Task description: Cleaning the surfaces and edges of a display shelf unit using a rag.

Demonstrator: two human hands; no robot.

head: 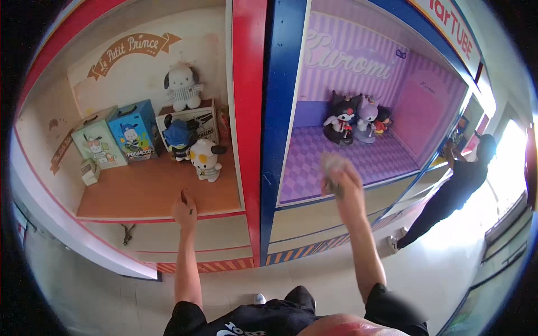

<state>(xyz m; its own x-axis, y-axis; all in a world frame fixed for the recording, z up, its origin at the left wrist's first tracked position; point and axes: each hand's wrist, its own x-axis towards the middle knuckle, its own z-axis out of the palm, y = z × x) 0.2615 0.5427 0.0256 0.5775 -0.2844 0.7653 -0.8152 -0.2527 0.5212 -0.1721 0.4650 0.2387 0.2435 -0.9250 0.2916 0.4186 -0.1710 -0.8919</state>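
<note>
Before me are two display cabinets side by side. My left hand [185,210] is at the front edge of the left cabinet's orange-brown shelf [138,197]; its fingers are curled, and whether it holds something cannot be made out. My right hand [345,178], blurred, is closed on a crumpled greyish cloth [333,168] in front of the purple checkered shelf [298,168]. Nearest my left hand are a white dog figure with yellow patches [205,161] and a figure in a blue hat [180,136]. Behind them, a plush dog in a striped top [183,88] sits on a box [206,115].
Character boxes [133,132] stand at the left shelf's back. Several figures [344,119] stand on the purple shelf. A red post [248,126] and a blue post [281,105] divide the cabinets. Another person in dark clothes [464,180] stands at a cabinet farther right.
</note>
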